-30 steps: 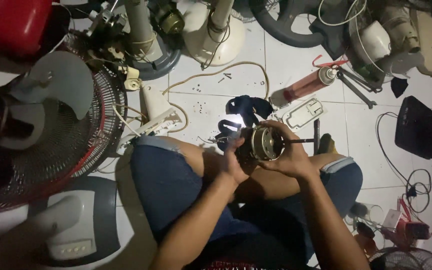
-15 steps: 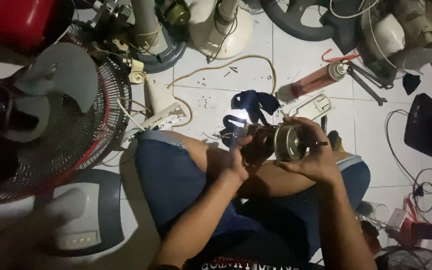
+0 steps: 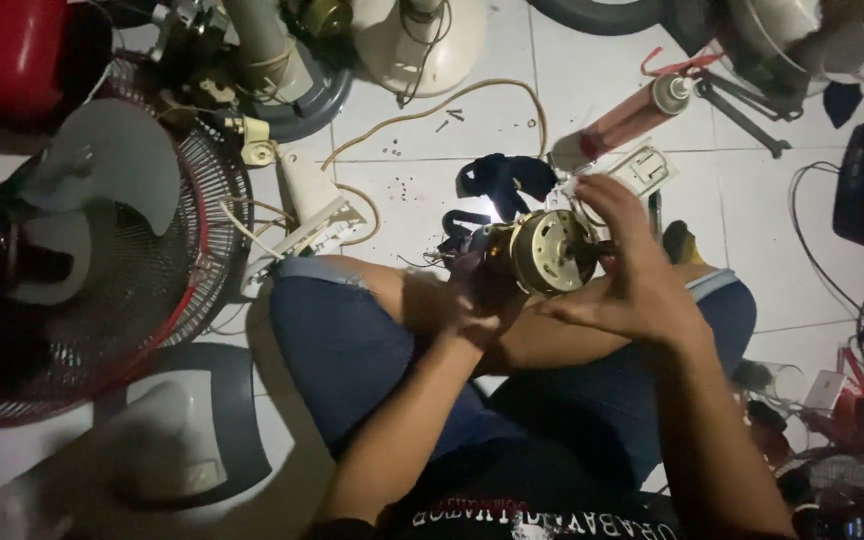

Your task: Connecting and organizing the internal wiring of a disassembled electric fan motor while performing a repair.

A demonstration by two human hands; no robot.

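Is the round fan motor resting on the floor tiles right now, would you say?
No, the fan motor is held up above the knees between the left hand and right hand.

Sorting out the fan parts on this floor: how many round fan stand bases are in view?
2 clearly: a grey base at top, left of centre, and a white base just right of it. Others may be hidden in the clutter at the top right edge.

A small white rectangular package [image 3: 644, 168], possibly a blister card, is seen on the floor [image 3: 472, 150] beside a pink tube [image 3: 632, 112].
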